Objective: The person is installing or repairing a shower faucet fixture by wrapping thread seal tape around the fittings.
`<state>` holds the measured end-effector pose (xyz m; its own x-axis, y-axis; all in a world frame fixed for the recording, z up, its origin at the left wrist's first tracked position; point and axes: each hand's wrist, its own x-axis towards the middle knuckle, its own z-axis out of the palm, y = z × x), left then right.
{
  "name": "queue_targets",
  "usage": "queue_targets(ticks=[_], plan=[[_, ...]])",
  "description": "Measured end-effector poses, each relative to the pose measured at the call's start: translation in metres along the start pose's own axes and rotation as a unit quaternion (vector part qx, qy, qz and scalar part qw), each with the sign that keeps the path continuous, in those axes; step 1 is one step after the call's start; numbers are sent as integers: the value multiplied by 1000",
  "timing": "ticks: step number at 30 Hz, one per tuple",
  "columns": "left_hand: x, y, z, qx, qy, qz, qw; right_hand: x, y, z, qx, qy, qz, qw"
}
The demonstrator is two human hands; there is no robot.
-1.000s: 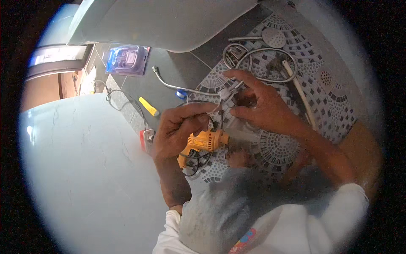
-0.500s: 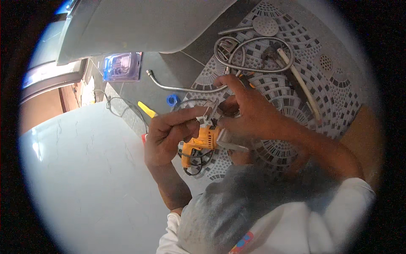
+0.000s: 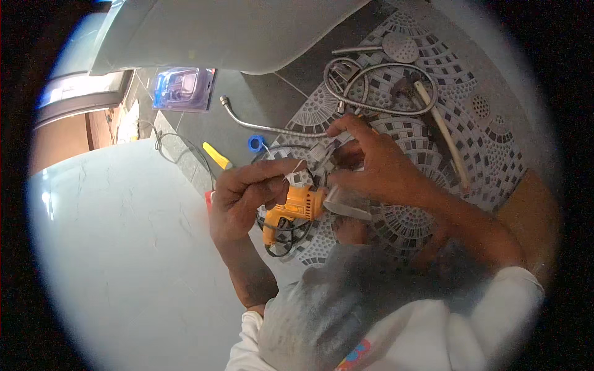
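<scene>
My left hand (image 3: 244,195) is closed, thumb and fingers pinching a thin white strip (image 3: 299,165). Facing it, my right hand (image 3: 380,162) curls its fingers round a small pale metallic fitting (image 3: 323,154), partly hidden by the fingers. A blue ring-shaped spool (image 3: 255,144) with a short white tail lies on the floor beyond my left hand. Below both hands rests a yellow power drill (image 3: 300,204) with a black cord. The flexible metal hose (image 3: 272,130) runs along the floor just past my right fingertips.
A round shower head (image 3: 400,47), a hammer (image 3: 442,133) and a floor drain (image 3: 480,106) are at the far right on patterned tiles. A clear plastic package (image 3: 184,89) and a yellow-handled tool (image 3: 215,154) lie at left. A pale smooth panel (image 3: 124,247) fills the lower left.
Both hands keep their grips and stay close together, my right hand shifting slightly right. The floor items sit slightly differently in the picture as the view shifts.
</scene>
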<state>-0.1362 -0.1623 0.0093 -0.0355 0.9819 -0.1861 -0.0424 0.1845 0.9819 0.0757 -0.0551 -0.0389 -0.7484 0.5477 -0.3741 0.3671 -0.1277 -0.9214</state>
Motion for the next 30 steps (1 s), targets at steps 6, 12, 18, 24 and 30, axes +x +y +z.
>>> queue_targets(ticks=[6,12,18,24,30], plan=[[1,6,2,29,7,-6,1000,4,16,9,-6,35,-48,998],[5,5,-2,-14,-9,28,999,10,22,11,2,0,4,1000],[1,9,0,17,9,13,1000,10,25,10,109,-19,-9,994],[1,7,-3,21,-21,22,999,17,33,13,148,23,-12,989],[-2,3,0,-7,52,19,998,14,31,13,180,-3,24,983]])
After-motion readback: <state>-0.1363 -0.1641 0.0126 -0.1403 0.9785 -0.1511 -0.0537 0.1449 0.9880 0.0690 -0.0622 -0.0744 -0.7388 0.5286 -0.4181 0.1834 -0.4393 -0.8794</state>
